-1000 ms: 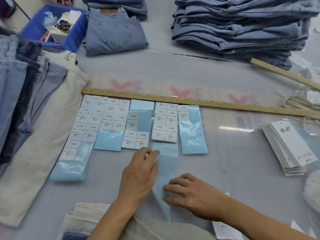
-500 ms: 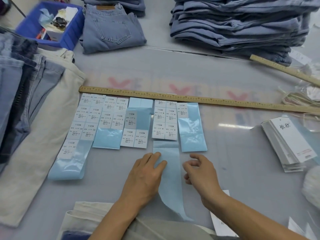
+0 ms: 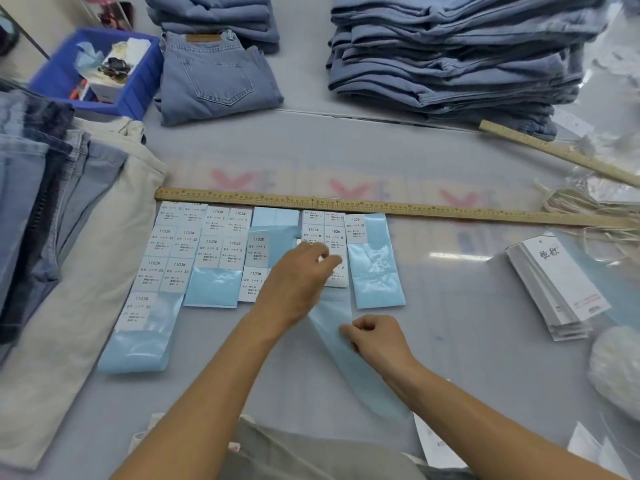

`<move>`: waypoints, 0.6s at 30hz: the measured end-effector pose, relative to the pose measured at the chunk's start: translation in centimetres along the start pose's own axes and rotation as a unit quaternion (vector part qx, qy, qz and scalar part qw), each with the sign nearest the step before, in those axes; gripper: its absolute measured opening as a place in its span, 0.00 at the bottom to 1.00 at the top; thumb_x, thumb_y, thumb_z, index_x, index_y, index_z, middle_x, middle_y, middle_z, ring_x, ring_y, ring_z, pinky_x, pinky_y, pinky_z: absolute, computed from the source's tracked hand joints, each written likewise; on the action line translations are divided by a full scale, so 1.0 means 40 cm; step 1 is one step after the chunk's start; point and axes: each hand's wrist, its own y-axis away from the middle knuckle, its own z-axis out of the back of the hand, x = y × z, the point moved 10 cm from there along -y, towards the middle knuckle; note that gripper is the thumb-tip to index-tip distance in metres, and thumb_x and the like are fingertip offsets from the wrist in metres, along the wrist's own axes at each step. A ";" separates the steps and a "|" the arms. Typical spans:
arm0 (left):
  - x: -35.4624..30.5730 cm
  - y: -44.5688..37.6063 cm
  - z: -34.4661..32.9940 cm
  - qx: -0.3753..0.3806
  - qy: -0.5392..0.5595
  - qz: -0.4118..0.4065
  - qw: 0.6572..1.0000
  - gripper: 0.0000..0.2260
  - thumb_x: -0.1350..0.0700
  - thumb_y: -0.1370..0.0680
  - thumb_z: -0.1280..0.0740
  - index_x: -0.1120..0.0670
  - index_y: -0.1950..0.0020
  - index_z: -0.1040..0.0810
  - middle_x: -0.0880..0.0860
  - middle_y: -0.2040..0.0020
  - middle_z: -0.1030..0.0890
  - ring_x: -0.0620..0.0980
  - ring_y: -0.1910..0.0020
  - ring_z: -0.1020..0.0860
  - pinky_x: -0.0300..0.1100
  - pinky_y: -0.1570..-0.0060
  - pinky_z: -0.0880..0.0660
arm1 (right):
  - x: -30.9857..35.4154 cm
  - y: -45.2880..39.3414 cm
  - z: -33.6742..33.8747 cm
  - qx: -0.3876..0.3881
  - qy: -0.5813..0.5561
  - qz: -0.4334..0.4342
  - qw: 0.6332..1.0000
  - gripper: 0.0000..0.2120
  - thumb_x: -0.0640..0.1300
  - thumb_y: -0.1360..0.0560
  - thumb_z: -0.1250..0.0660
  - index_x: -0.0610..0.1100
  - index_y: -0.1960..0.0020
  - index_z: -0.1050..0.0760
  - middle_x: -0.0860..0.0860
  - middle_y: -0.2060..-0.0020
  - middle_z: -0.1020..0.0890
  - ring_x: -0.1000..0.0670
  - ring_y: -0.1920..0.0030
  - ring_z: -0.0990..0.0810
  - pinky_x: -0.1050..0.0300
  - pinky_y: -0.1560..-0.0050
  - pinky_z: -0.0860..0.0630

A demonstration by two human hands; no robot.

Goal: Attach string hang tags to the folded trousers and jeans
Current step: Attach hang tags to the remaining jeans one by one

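Several sheets of white size stickers point(image 3: 173, 251) on pale blue backing lie in a row below a long wooden ruler point(image 3: 381, 206). My left hand point(image 3: 294, 282) reaches over the M sheet point(image 3: 334, 233), thumb and forefinger pinched at a sticker's edge. My right hand point(image 3: 375, 337) is closed on that sheet's bare blue backing strip point(image 3: 329, 327), holding it to the table. A stack of white hang tags point(image 3: 554, 289) sits at the right, with loose strings point(image 3: 585, 209) behind it. Beige trousers point(image 3: 294, 452) lie under my forearms.
Tall stacks of folded blue jeans point(image 3: 450, 53) stand at the back, with one folded pair point(image 3: 214, 81) in front. Beige trousers and jeans point(image 3: 86, 254) lie at the left. There is a blue bin point(image 3: 142, 84) at back left, a second ruler point(image 3: 561, 152) and a white bundle point(image 3: 620, 368) at the right.
My left hand moved forward from the bare backing strip up onto the M sticker sheet and pinched there. My right hand shifted slightly and closed on the strip.
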 end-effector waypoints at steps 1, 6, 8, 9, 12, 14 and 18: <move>0.001 -0.041 -0.020 0.034 -0.006 -0.017 0.999 0.14 0.58 0.23 0.26 0.54 0.38 0.20 0.54 0.46 0.21 0.56 0.50 0.24 0.48 0.58 0.27 | 0.004 -0.001 0.001 0.000 0.011 0.009 1.000 0.15 0.48 0.28 0.28 0.47 0.70 0.27 0.55 0.78 0.27 0.56 0.77 0.33 0.61 0.71 0.35; 0.016 -0.090 -0.152 0.175 0.009 -0.049 0.983 0.22 0.42 0.24 0.28 0.41 0.33 0.29 0.46 0.49 0.30 0.47 0.54 0.30 0.42 0.62 0.36 | -0.004 -0.018 0.002 -0.002 0.033 0.021 0.999 0.15 0.48 0.28 0.29 0.47 0.71 0.27 0.54 0.77 0.26 0.56 0.75 0.30 0.59 0.68 0.32; 0.035 -0.078 -0.171 0.164 0.032 -0.036 0.985 0.23 0.40 0.25 0.29 0.39 0.32 0.32 0.45 0.50 0.33 0.46 0.55 0.32 0.39 0.65 0.38 | -0.005 -0.021 0.001 -0.002 0.050 0.028 0.998 0.14 0.50 0.28 0.30 0.46 0.70 0.25 0.55 0.76 0.24 0.57 0.74 0.28 0.60 0.68 0.31; 0.043 -0.073 -0.175 0.155 0.043 -0.028 0.987 0.24 0.40 0.25 0.29 0.38 0.32 0.32 0.45 0.51 0.34 0.46 0.55 0.33 0.39 0.65 0.37 | -0.004 -0.021 0.001 -0.005 0.062 0.034 0.998 0.13 0.50 0.28 0.30 0.46 0.69 0.24 0.55 0.76 0.22 0.57 0.74 0.27 0.61 0.68 0.30; 0.055 -0.068 -0.185 0.137 0.060 -0.023 0.988 0.24 0.40 0.24 0.29 0.40 0.30 0.30 0.45 0.51 0.33 0.46 0.54 0.33 0.41 0.58 0.37 | 0.007 -0.018 -0.003 -0.020 0.091 0.062 0.994 0.12 0.50 0.28 0.31 0.45 0.67 0.24 0.54 0.72 0.20 0.56 0.69 0.23 0.59 0.66 0.28; 0.055 -0.069 -0.191 0.136 0.067 -0.024 0.988 0.24 0.41 0.24 0.29 0.41 0.30 0.28 0.45 0.51 0.33 0.46 0.54 0.34 0.41 0.55 0.38 | 0.013 -0.016 -0.011 -0.031 0.105 0.078 0.991 0.12 0.49 0.27 0.32 0.46 0.66 0.26 0.52 0.71 0.20 0.54 0.67 0.23 0.58 0.66 0.29; 0.060 -0.067 -0.199 0.142 0.076 -0.013 0.987 0.23 0.41 0.23 0.29 0.40 0.30 0.29 0.45 0.50 0.34 0.46 0.53 0.34 0.43 0.50 0.35 | 0.008 -0.019 -0.014 -0.043 0.089 0.082 0.992 0.13 0.48 0.26 0.32 0.47 0.68 0.28 0.52 0.72 0.22 0.53 0.69 0.24 0.57 0.65 0.28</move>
